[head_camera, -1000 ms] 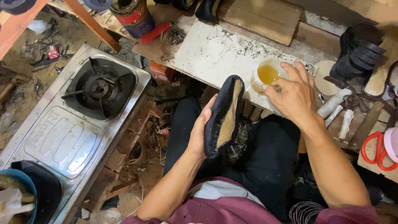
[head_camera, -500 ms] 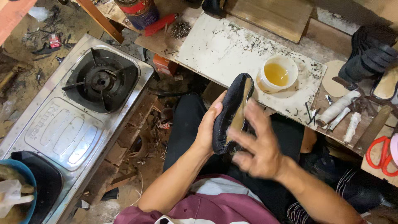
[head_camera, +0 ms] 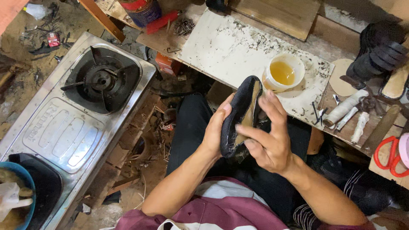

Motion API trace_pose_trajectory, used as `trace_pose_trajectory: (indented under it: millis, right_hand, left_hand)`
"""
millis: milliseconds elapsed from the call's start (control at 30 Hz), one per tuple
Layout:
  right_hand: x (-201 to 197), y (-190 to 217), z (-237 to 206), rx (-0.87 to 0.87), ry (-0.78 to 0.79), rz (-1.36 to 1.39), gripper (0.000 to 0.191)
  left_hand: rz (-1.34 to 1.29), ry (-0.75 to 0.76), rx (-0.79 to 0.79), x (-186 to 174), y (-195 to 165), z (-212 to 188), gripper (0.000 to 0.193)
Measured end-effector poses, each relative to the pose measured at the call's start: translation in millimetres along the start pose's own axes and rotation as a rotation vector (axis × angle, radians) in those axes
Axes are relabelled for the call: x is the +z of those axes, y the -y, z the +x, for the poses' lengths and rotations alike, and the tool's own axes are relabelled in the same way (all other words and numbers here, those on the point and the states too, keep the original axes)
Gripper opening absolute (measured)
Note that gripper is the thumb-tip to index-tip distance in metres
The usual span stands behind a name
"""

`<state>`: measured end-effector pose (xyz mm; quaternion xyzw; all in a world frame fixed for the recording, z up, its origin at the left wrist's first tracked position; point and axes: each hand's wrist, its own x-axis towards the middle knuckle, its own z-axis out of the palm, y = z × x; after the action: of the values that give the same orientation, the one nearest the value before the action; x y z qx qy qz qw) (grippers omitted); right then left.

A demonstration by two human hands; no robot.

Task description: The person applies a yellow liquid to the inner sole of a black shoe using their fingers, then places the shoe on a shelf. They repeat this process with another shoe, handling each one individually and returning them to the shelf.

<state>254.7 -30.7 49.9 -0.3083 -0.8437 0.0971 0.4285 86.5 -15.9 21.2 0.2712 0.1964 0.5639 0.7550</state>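
**Matt Suede, Brushed Steel**

The black shoe (head_camera: 238, 115) looks matt and napped like suede, its insole smooth tan. The gas stove (head_camera: 76, 119) is brushed metal. The white board surface (head_camera: 226, 47) is scuffed; the tub (head_camera: 284, 72) is glossy plastic.

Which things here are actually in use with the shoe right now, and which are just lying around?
In use:
left hand gripping the black shoe
right hand, fingers at the shoe's inside
cup of yellow liquid on the white board, probably

Lying about:
gas stove
red scissors
white rolls
paint can
stack of black soles
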Motion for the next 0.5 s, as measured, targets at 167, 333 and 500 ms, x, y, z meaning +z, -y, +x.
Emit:
trace_pose_trajectory:
  millis: [167,333,500]
  right_hand:
    - [-0.1,3.3,2.3,-0.174,0.077,0.062,0.030]
    - [-2.7,4.6,1.8,-0.163,0.034,0.009,0.026]
    - [-3.4,5.9,0.3,-0.265,0.101,0.036,0.024]
  left_hand:
    - [-0.003,-0.015,-0.021,-2.1,0.5,-1.6,0.059]
    - [-0.070,-0.018,-0.060,-4.7,4.2,-5.8,0.056]
    - [-0.047,-0.031,-0.081,-6.9,6.7,-3.5,0.054]
